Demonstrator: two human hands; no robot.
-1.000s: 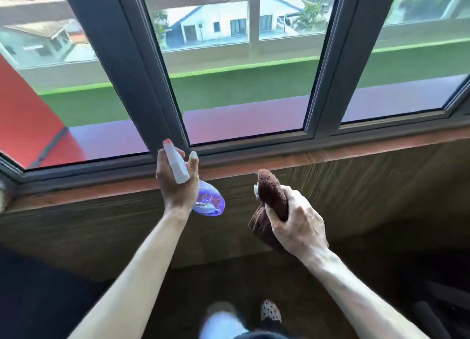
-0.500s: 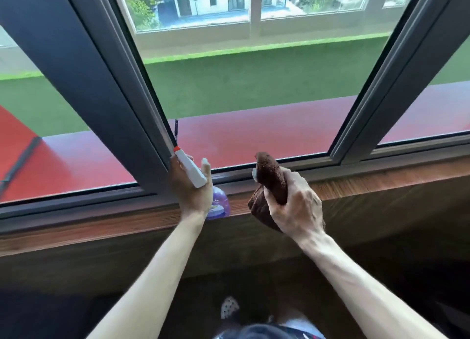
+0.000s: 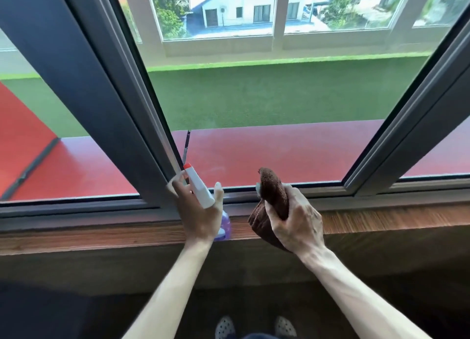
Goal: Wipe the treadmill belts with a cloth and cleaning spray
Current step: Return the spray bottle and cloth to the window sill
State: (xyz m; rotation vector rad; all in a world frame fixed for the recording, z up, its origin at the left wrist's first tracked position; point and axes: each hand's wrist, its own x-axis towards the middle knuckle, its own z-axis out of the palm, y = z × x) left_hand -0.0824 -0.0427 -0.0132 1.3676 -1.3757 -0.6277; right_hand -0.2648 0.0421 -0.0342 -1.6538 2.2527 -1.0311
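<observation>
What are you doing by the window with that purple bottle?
A person stands at a window. The left hand grips a purple spray bottle with its base at the wooden sill, nozzle pointing toward the glass. The right hand holds a bunched brown cloth just above the sill. No treadmill is in view, so no belt is being wiped right now.

You have no readable text, brand, number or sign anywhere here. The spray bottle gripped in your left hand shows only a plain white head with a red tip; whatever label its purple body carries sits hidden behind that hand.
</observation>
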